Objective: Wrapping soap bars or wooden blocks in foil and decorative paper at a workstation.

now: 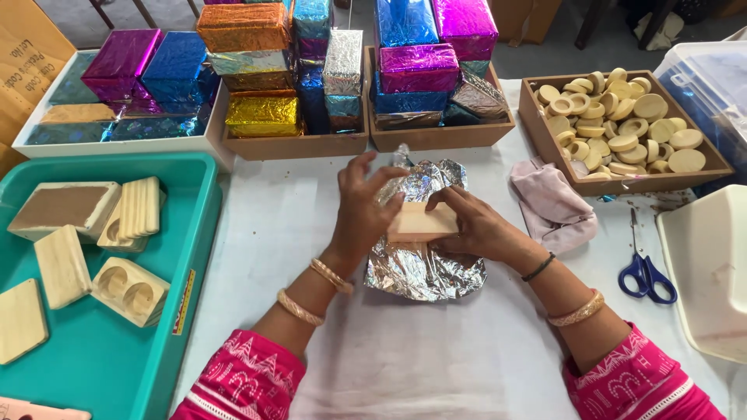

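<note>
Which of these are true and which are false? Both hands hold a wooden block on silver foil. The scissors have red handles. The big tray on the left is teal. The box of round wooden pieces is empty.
1. Both hands hold a wooden block on silver foil. True: the left hand and right hand grip the wooden block over the silver foil.
2. The scissors have red handles. False: the scissors have blue handles.
3. The big tray on the left is teal. True: the teal tray holds wooden pieces.
4. The box of round wooden pieces is empty. False: the wooden box is piled with round wooden pieces.
</note>
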